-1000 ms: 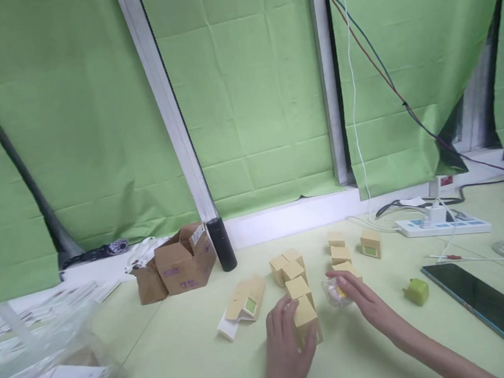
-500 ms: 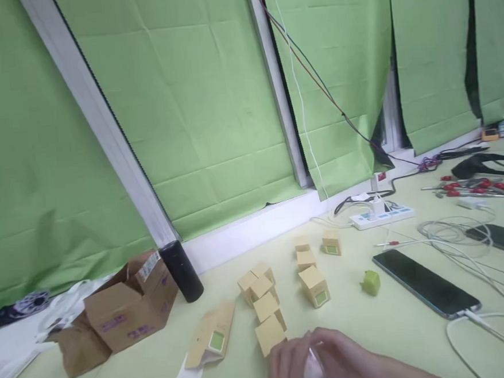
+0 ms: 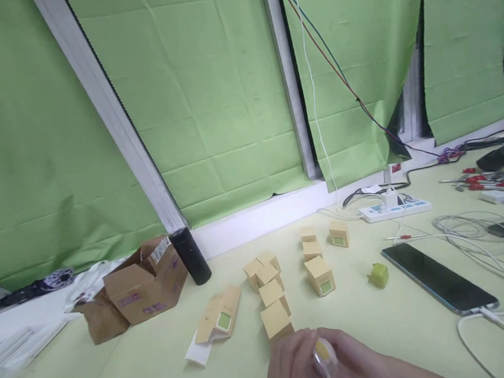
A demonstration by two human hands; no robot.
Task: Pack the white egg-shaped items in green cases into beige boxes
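At the bottom of the head view, my left hand and my right hand are closed together around a small clear, rounded thing with a yellow part. My fingers cover much of it, so its kind cannot be made out. Just beyond my left hand, a small brown cardboard box stands at the near end of a cluster of several alike. Another small box with a green label stands beyond my hands. A yellow-green charger plug lies to the right of them.
On the left, a flattened carton, an open cardboard box and a black cylinder stand near the wall. To the right lie a phone on a white cable, a power strip and red-handled tools.
The view has shifted, so the tabletop things sit slightly further right. The held thing has turned between my hands, and its yellow part now shows where a whitish surface did before.
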